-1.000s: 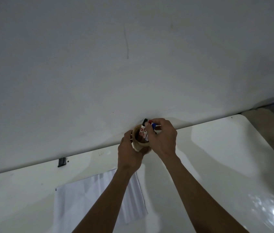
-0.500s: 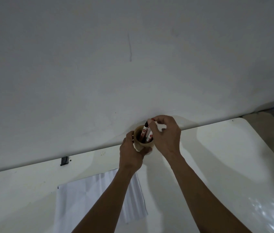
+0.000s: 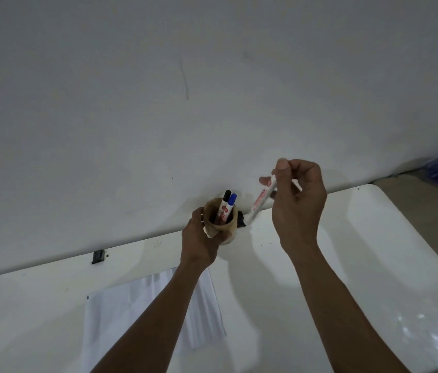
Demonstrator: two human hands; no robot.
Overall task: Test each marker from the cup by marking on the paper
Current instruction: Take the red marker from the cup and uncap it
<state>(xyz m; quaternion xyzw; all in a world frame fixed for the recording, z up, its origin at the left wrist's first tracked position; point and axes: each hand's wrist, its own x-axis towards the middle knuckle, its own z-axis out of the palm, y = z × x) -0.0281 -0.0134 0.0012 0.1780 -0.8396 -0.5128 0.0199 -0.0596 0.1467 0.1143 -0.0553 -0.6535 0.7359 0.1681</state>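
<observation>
The left hand reaches forward with its forearm stretched over the paper and curls around the near-left side of the brown cup, fingers closed on its wall. The cup stands at the far edge of the white worktop, close against the wall. Two markers stand in it: a black-capped marker and, touching it on the right, a blue-capped marker. The right hand is raised to the right of the cup, wrist bent, thumb and fingertips pinched on the upper end of a white marker, which slants down and left, its lower end just beside the cup's right side. The paper lies on the near left of the worktop, partly under the left forearm.
</observation>
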